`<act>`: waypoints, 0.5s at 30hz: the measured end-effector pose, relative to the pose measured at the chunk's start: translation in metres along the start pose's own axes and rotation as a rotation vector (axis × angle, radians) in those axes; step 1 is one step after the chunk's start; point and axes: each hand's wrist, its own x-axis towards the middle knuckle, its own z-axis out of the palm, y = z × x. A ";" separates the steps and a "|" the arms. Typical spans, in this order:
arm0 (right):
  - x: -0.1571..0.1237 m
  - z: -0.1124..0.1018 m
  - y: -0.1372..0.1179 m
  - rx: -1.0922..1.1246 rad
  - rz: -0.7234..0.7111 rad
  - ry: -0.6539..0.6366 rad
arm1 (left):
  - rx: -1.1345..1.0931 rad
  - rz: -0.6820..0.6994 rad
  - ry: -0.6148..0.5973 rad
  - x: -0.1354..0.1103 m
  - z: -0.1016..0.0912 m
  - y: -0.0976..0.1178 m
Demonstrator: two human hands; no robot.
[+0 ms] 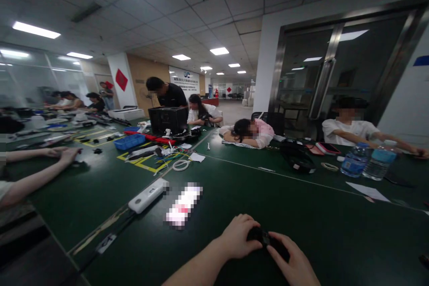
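Note:
Low in the view, my left hand (238,236) and my right hand (292,262) meet on the dark green table (254,196). Both are closed around a small black object (264,237), which shows only between the fingers. What the object is I cannot make out. Just beyond my hands lie a white power strip (148,195) and a blurred white and pink item (183,204).
Other people sit round the table: arms of one at the left (40,161), one resting their head (250,133), one seated at the right (351,127). Two water bottles (367,161), a blue tray (129,141), a black box (167,119) and cables stand farther off.

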 end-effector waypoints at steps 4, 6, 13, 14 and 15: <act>0.001 -0.001 -0.002 0.031 -0.011 0.027 | 0.076 0.022 0.005 0.000 -0.001 0.004; 0.000 -0.001 -0.005 0.033 -0.041 0.033 | 0.105 0.040 0.022 0.000 -0.001 0.006; -0.004 -0.001 -0.012 0.005 -0.051 0.017 | 0.113 0.053 0.018 -0.001 0.004 0.003; -0.004 -0.001 -0.014 0.002 -0.055 0.024 | 0.108 0.050 0.022 0.000 0.004 0.003; -0.006 -0.001 -0.015 0.002 -0.066 0.027 | 0.104 0.047 0.028 0.000 0.005 0.002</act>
